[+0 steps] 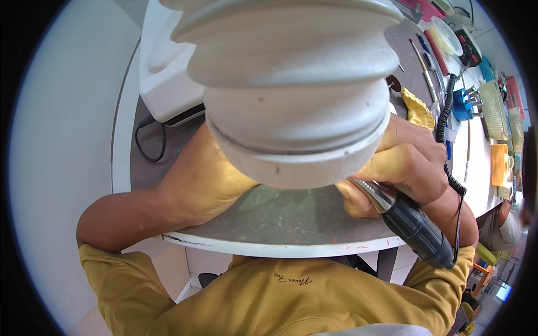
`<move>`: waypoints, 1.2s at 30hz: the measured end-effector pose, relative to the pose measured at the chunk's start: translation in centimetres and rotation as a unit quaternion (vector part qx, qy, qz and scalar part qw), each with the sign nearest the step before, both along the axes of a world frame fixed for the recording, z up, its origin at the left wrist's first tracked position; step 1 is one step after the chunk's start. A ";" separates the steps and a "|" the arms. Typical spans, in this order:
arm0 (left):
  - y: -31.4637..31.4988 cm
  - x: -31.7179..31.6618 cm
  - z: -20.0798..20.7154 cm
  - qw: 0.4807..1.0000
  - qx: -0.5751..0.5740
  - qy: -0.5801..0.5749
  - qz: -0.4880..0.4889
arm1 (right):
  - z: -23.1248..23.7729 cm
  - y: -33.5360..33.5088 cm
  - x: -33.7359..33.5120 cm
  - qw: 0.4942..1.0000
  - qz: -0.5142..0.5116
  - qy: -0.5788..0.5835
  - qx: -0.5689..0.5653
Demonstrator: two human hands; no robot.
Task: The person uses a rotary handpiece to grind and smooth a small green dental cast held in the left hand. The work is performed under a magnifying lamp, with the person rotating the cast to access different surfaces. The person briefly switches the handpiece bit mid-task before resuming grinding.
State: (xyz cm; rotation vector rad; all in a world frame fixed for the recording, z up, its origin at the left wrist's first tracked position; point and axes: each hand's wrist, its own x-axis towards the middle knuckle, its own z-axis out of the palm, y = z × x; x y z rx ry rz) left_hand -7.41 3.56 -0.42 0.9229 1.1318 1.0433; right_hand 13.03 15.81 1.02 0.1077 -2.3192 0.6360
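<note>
At the far left, a white box-shaped plastic machine (pixel 168 78) is cut off by the upper rim, and a thin black cable (pixel 163 147) is looped at its near corner. Nearer, the left hand (pixel 210 171) is set over the grey tabletop with a white edge (pixel 291 224); its fingers are hidden by the thick white ribbed hose (pixel 297 112) hanging in the middle, so whether they are apart or closed on something cannot be told. The space between the two hands is mostly covered by the hose, and anything held there cannot be made out. To the right, the black and silver pen-shaped rotary handpiece (pixel 414 221) is gripped by the right hand (pixel 412 159), with the fingers clamped around its metal neck; its black body is left sticking out below the palm, slanted toward the near right, while its front end is concealed under the hose. Beyond the right hand, a yellow scalloped piece (pixel 418 109) is seen lying on the tabletop, with a dark brown disc (pixel 394 84) partly covered by the hose. Farther right, a black coiled cord (pixel 446 106) is stretched past a blue round holder (pixel 462 105), and a co-worker (pixel 500 229) is cut off and blurred at the rim
</note>
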 end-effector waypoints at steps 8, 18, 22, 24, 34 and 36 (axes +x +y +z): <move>-0.2 0.2 -0.4 0.995 -0.046 -0.056 0.068 | 0.1 0.0 0.1 1.000 -0.001 -0.011 -0.004; -0.2 0.1 -0.9 0.990 -0.030 -0.118 0.073 | -0.4 0.0 -0.3 1.000 0.006 0.019 -0.001; 0.0 -0.1 -0.8 0.994 -0.029 -0.087 0.056 | 0.3 -0.1 -0.1 1.000 -0.006 0.009 0.009; 0.0 -0.2 -1.0 0.995 -0.024 -0.081 0.046 | 0.3 0.0 -0.2 1.000 -0.009 0.008 0.008; -0.5 -0.1 -1.1 0.992 -0.028 -0.106 0.070 | -0.6 0.5 -0.4 0.999 0.034 0.013 0.011; -0.3 0.2 -0.7 0.993 -0.018 -0.083 0.081 | -0.2 0.4 0.1 1.000 0.012 0.003 0.018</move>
